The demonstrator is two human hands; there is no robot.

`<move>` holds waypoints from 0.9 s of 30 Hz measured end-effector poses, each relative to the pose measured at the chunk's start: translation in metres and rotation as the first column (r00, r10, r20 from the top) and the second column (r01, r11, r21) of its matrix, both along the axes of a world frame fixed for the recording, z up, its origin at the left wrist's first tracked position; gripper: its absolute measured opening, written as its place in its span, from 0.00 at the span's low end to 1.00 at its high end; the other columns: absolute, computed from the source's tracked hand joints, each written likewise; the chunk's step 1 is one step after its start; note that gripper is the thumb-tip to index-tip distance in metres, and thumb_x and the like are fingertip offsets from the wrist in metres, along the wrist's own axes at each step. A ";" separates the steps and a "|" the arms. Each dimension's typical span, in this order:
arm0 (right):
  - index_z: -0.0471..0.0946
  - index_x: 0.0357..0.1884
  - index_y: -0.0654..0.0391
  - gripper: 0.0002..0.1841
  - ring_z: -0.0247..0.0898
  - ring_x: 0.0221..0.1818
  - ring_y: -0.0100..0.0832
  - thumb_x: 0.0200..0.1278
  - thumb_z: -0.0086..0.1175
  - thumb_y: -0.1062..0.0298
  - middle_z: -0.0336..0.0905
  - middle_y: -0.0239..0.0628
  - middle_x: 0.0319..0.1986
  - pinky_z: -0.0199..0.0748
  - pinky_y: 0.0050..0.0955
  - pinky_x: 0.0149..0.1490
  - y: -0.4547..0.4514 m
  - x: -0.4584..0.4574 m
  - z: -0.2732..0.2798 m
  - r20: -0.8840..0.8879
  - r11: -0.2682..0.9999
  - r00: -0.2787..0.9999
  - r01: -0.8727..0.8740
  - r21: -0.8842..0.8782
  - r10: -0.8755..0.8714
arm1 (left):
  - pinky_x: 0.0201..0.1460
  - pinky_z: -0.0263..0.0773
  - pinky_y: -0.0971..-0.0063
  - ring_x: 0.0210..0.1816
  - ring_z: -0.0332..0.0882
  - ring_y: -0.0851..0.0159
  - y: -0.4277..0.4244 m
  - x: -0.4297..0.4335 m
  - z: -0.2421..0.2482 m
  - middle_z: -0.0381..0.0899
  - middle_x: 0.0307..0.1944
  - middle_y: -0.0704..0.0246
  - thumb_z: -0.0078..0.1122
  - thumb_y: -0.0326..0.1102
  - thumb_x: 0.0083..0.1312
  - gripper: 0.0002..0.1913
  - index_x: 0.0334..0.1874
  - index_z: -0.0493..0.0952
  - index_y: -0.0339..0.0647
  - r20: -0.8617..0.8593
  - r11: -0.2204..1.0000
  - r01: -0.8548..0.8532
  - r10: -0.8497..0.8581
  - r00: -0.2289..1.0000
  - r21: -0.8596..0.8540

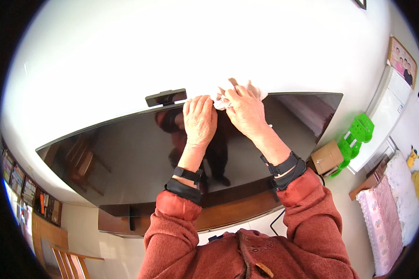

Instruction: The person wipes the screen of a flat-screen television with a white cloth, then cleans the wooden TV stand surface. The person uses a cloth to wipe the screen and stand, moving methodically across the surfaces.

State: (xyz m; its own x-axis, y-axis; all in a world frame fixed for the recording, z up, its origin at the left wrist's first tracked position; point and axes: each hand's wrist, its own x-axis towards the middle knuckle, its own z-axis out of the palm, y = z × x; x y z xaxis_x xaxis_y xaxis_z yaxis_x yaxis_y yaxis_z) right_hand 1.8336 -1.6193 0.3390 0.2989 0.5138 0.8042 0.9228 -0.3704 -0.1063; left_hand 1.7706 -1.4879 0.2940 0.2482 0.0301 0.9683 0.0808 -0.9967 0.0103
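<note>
A large flat-screen television (136, 157) stands before me, its dark glass reflecting a figure and a chair. My left hand (199, 120) rests over its top edge with the fingers bent across the rim; the fingertips are hidden behind it. To the right, my right hand (246, 111) holds a crumpled white cloth (260, 93) against the top edge. Just left of my left hand, a black camera bar (166, 97) is mounted on top of the television.
The television stands on a brown wooden cabinet (230, 216). At the right are a cardboard box (327, 157), green plastic baskets (361, 129) and a seat with a pink cover (380, 223). A wooden chair (71, 261) and a bookshelf (29, 190) are at the left.
</note>
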 end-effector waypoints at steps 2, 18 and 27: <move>0.72 0.40 0.52 0.12 0.72 0.45 0.40 0.53 0.57 0.71 0.75 0.36 0.37 0.73 0.40 0.46 -0.003 0.003 -0.001 -0.017 1.000 1.000 -0.004 0.004 0.004 | 0.59 0.59 0.63 0.51 0.71 0.59 -0.001 0.001 0.001 0.76 0.44 0.65 0.55 0.27 0.54 0.13 0.43 0.74 0.37 0.010 1.000 0.008 -0.008 1.000 -0.001; 0.76 0.42 0.48 0.12 0.73 0.43 0.43 0.55 0.52 0.71 0.72 0.41 0.43 0.69 0.43 0.47 -0.057 0.068 -0.009 0.017 0.996 0.997 0.075 0.040 -0.075 | 0.61 0.58 0.62 0.49 0.72 0.60 -0.001 0.006 0.000 0.78 0.42 0.66 0.52 0.30 0.61 0.09 0.41 0.76 0.39 0.026 0.993 -0.115 0.115 0.993 0.003; 0.74 0.44 0.51 0.14 0.72 0.47 0.45 0.54 0.51 0.73 0.69 0.44 0.51 0.75 0.42 0.44 -0.141 0.143 -0.009 -0.022 0.977 0.977 0.214 0.009 -0.214 | 0.59 0.59 0.64 0.46 0.74 0.58 0.001 0.009 -0.001 0.79 0.39 0.64 0.50 0.28 0.62 0.08 0.40 0.78 0.37 0.072 0.989 -0.143 0.141 0.987 0.027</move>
